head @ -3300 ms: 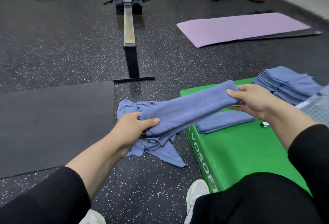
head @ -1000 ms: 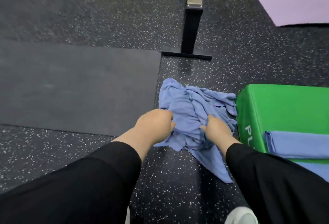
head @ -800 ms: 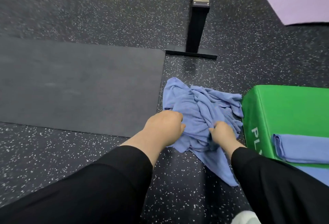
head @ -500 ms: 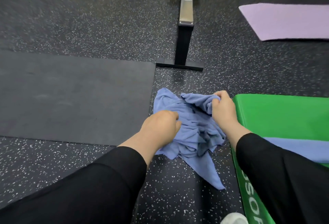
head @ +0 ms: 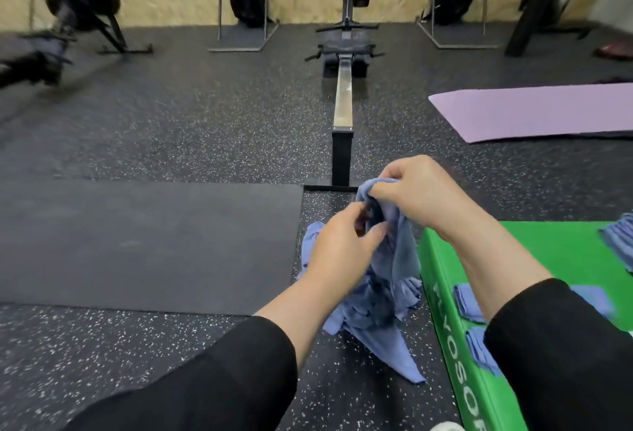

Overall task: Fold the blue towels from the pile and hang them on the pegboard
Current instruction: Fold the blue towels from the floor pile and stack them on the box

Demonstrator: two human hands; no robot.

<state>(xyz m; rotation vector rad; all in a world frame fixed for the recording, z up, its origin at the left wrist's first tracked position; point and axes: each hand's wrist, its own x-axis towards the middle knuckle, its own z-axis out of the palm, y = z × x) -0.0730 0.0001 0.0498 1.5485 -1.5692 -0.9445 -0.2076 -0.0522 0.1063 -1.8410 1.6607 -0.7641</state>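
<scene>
A crumpled pile of blue towels (head: 373, 314) lies on the speckled floor beside a green foam box (head: 534, 266). My right hand (head: 414, 191) pinches the top edge of one blue towel (head: 400, 242) and holds it up out of the pile, so it hangs down. My left hand (head: 342, 245) is just left of that towel, fingers curled at its edge; whether it grips the cloth is unclear. Two folded blue towels (head: 466, 304) lie on the green box, partly behind my right sleeve. A stack of folded towels (head: 620, 239) shows at the right edge. No pegboard is visible.
A black mat (head: 147, 242) lies on the floor to the left. A rowing machine rail (head: 343, 105) runs away straight ahead. A purple mat (head: 541, 112) lies at the right. Exercise machines stand along the far wall.
My right hand has lifted one towel up out of the pile. My left hand has come off the pile and risen to the hanging towel. The view has tilted upward.
</scene>
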